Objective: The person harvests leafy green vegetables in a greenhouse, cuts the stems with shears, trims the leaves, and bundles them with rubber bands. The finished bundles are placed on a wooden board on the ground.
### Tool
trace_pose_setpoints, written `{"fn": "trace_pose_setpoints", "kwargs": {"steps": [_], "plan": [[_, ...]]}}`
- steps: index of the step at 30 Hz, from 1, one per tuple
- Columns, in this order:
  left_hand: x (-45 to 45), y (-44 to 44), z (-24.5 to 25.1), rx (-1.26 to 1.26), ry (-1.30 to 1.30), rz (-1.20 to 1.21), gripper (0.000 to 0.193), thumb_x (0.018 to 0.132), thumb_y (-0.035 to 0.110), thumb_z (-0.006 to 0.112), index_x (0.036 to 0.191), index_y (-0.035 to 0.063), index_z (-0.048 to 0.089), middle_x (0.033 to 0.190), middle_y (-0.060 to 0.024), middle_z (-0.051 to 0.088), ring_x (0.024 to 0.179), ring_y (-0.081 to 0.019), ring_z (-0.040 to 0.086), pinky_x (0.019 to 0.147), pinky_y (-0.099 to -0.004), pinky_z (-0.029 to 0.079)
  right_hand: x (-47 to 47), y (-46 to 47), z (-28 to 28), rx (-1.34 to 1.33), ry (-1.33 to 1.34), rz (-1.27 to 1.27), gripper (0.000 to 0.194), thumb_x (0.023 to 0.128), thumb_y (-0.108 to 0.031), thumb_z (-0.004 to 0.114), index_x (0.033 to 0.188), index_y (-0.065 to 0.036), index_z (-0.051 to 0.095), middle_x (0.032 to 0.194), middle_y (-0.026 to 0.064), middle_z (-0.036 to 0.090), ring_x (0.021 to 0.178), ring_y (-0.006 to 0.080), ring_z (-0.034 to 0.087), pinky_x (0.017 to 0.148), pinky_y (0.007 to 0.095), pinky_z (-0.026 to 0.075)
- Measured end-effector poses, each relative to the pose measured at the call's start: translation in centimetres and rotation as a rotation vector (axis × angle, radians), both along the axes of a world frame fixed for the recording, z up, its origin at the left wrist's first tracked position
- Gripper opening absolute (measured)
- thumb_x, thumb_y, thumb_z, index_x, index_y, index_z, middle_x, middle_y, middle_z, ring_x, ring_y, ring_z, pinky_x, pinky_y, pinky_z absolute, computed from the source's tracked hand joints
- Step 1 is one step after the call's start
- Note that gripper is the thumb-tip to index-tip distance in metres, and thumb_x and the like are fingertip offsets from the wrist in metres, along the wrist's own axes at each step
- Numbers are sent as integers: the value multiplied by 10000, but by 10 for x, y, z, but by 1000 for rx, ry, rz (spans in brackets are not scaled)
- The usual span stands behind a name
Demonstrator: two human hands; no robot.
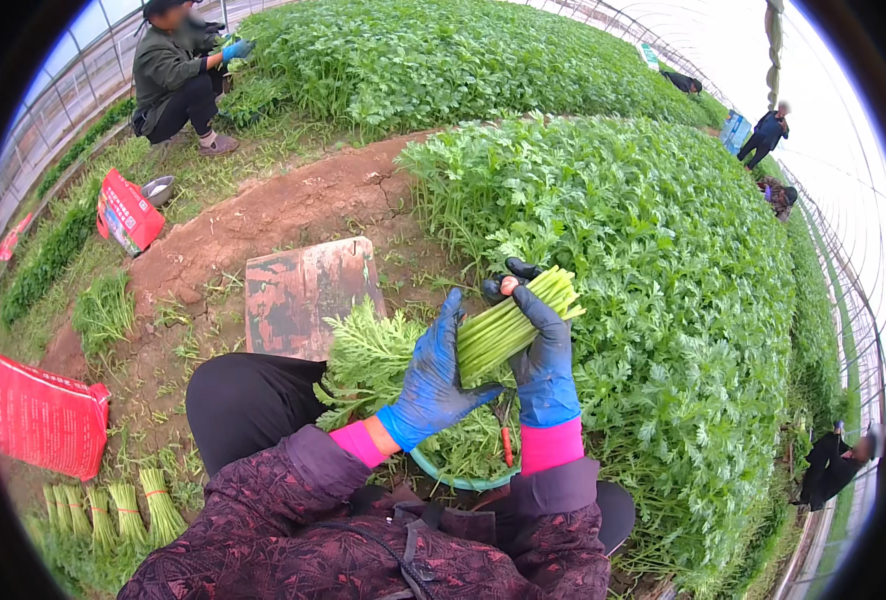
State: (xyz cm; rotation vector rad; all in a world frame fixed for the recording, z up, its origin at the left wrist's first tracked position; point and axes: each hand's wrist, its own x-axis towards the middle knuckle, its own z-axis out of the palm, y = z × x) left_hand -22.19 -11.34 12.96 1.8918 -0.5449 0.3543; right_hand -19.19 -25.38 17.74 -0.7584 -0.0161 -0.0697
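Note:
Between my two gloved hands lies a bunch of leafy green stalks (499,334), its cut ends to the upper right and its leaves to the lower left. My right hand (540,349), in a blue glove with dark, soiled fingers, is closed around the cut-end part; a bare fingertip pokes out of the glove. My left hand (435,379), in a similar blue glove, lies against the leafward side of the stalks with its fingers extended and thumb apart. Below the hands a teal-rimmed basin (458,482) holds loose leaves and a red-handled cutting tool (506,446), partly hidden by my right wrist.
A worn board (311,296) lies on the soil ahead. Banded stalk bundles (161,506) line the lower left, near a red printed sack (45,412). Dense leafy crop (675,322) grows at the right. A co-worker (176,79) squats at the upper left; several people are farther right.

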Motion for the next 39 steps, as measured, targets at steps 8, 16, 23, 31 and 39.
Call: {"fn": "trace_pose_setpoints", "kwargs": {"steps": [8,16,23,31,39], "plan": [[33,-5,-15,178,134,161,875,703,131,745,1443,33,288,1158,-230,577,1009,-412,602,849,-446,501,43,7,-8,68,-35,61,427,837,-22,643,1229,53,493,948,105,638,914,255,620,890,408,502],[157,111,47,779,-367,193,531,707,94,648,1211,32,495,951,-186,616,862,-362,627,718,-442,512,138,75,-10,468,-182,92,342,949,-104,544,1256,40,494,1117,151,637,1129,278,582,1054,442,432],[168,196,-4,1193,-173,185,297,736,89,605,1015,49,513,779,-124,576,712,-312,615,594,-425,486,157,157,-107,644,351,61,447,946,-271,555,1255,49,506,1223,194,602,1208,332,533,1040,510,418],[179,211,-125,1256,47,124,571,764,320,661,1215,23,477,913,-131,568,857,-290,591,710,-429,476,170,153,-222,-203,412,8,320,912,-228,638,1152,-21,596,1111,106,658,949,196,614,885,327,475],[172,208,-156,1087,127,142,1104,700,642,659,1484,11,206,1451,-264,312,1341,-433,302,1111,-556,194,173,144,-266,-172,433,-31,315,906,-232,655,1153,-40,616,1071,56,652,936,156,605,838,307,484]]}}
